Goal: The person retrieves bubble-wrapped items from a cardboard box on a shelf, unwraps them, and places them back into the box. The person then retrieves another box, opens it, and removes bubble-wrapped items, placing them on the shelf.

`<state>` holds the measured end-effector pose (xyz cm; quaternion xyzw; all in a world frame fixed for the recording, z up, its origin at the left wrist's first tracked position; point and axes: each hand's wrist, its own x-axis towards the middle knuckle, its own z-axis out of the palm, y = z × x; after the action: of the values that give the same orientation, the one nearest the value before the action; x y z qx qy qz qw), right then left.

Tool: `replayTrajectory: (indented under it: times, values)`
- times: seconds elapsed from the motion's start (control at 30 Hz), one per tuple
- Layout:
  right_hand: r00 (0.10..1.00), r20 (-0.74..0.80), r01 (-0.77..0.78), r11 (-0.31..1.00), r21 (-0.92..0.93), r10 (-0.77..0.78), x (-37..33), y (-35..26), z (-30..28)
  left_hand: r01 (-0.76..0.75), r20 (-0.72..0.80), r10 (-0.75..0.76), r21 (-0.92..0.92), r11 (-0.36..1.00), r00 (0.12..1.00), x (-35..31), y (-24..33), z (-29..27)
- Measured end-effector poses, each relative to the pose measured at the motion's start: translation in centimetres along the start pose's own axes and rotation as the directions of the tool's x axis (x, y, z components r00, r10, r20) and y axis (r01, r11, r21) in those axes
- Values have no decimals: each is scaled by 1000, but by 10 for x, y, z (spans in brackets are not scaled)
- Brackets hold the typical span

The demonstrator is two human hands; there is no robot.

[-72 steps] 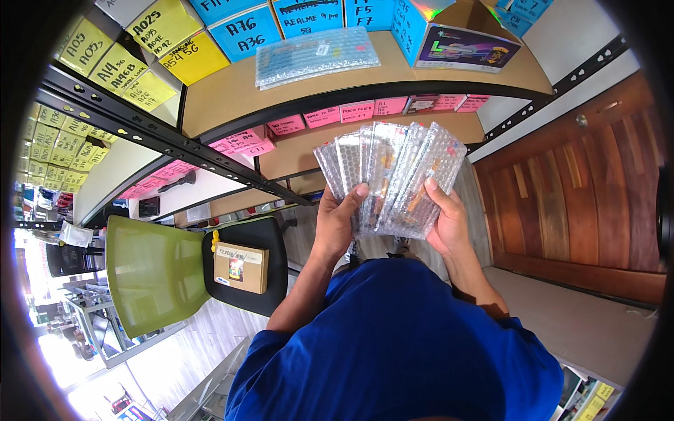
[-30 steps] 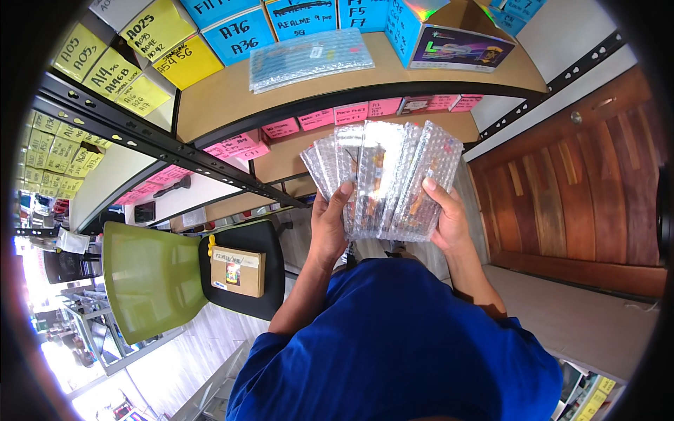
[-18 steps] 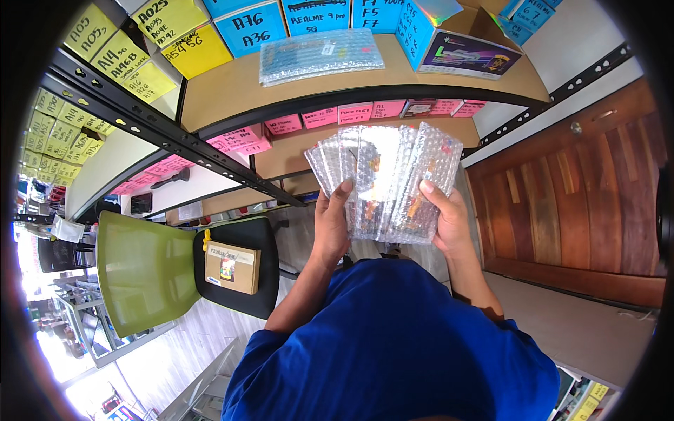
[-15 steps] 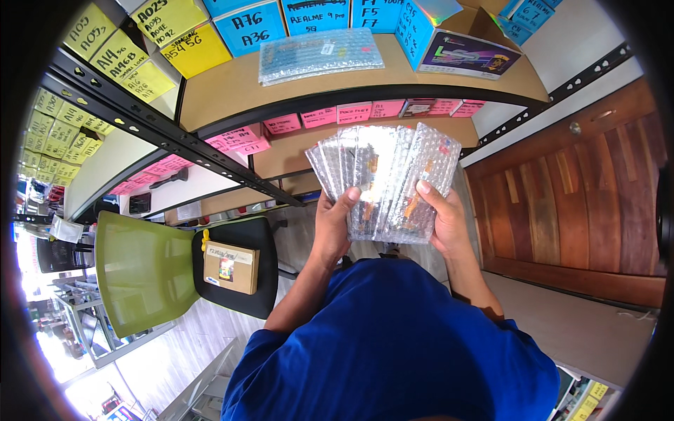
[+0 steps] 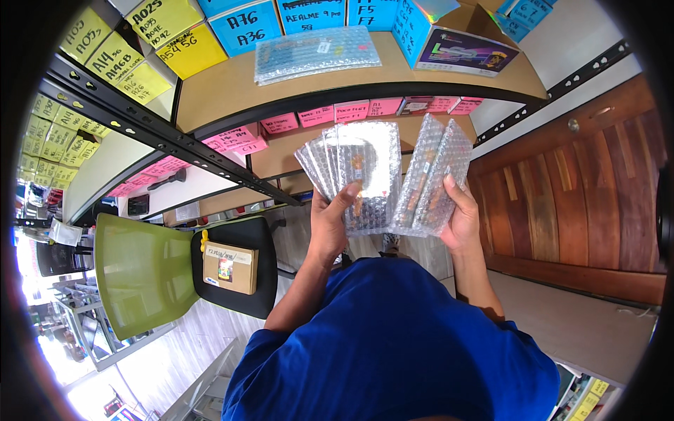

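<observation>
My left hand [image 5: 330, 223] grips a fanned stack of flat bubble-wrap packets [image 5: 364, 182], thumb pressed on the front one. Bright glare washes out part of that front packet, and an orange strip shows through its wrap. Held apart to the right, a smaller group of bubble-wrap packets [image 5: 437, 175] is in my right hand [image 5: 461, 216], its thumb on top near the edge. A narrow gap parts the two groups at the top, while their lower ends lie close together. My fingers behind the packets are hidden.
More bubble-wrapped packets [image 5: 316, 57] lie on the brown shelf [image 5: 232, 95] ahead, beside a dark printed box [image 5: 463, 52]. Pink-labelled boxes [image 5: 316, 116] line the shelf below. A green chair [image 5: 144, 274] with a small carton [image 5: 230, 268] stands left; a wooden door [image 5: 569, 203] is right.
The single fan of packets has been split. My right hand has moved right with a few packets, and my left hand keeps the rest, shifted slightly left.
</observation>
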<state>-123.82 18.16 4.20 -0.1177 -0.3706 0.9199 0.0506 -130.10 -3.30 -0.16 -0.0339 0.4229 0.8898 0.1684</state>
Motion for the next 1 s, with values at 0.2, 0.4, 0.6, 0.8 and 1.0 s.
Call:
replayTrajectory:
  times: [0.2,0.4,0.6,0.8,1.0]
  values:
    - [1000,-16,6,996,-86,-7,-2,3,15,22,18,-23,18,1000,1000,0,-4,-3]
    - [996,-66,51,988,-145,-61,-2,9,22,73,60,-68,-77,994,996,-6,-4,5]
    - [993,-94,53,978,-201,-73,-5,19,23,86,68,-82,-48,995,994,-8,-11,0]
    - [992,-99,73,997,-29,-76,-8,16,21,41,44,-39,-50,998,998,-7,-6,3]
    - [973,-223,85,992,96,-62,-12,-7,1,-24,40,25,-31,999,999,-5,1,1]
